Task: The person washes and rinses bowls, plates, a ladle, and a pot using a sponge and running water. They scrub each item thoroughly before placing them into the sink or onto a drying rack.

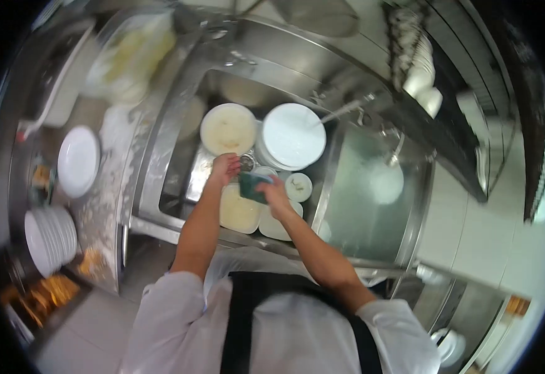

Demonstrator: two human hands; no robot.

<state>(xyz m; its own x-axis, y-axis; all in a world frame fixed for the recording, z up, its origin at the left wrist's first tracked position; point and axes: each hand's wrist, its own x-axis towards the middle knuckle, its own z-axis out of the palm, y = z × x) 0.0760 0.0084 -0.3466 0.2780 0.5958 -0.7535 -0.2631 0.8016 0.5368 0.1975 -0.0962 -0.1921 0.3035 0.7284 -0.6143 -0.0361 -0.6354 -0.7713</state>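
Head cam: a couple of tubs (pixel 239 213) sat at the near side of the sink (pixel 174 168), right hand (pixel 274 192) just past them gripping a green pad (pixel 251 189) above the basin. Left hand (pixel 225 167) hung close by, couldn't tell its grip. Beyond sat a round bowl (pixel 229 128).

Your right hand (pixel 276 193) blurs, covers part of green pad (pixel 249 188); white patch (pixel 386 182) in cloudy water (pixel 363 218) too indistinct to name.
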